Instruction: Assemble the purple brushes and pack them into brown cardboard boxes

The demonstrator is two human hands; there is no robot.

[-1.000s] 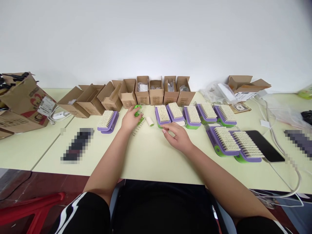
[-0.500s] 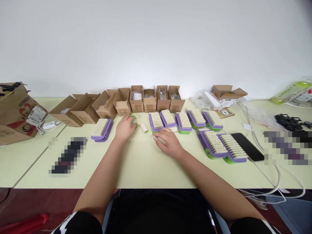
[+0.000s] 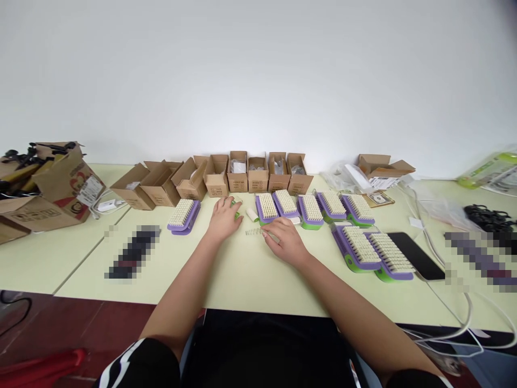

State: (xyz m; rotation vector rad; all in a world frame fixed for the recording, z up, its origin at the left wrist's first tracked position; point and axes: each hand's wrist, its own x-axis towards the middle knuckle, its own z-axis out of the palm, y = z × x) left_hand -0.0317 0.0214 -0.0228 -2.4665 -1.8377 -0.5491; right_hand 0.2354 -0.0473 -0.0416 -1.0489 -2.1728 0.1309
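Black sleeves [image 3: 161,355], white stripes [image 3: 123,364], bare hands [image 3: 223,220]

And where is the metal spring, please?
In the head view, the spring is near the centre, between the left hand and right hand, nearer the latter.

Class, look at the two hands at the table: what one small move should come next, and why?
Probably the right hand should bring the metal spring toward the green part: the spring's end already reaches that hand's fingers, though a firm grip is unclear, and the left hand is at the green part.
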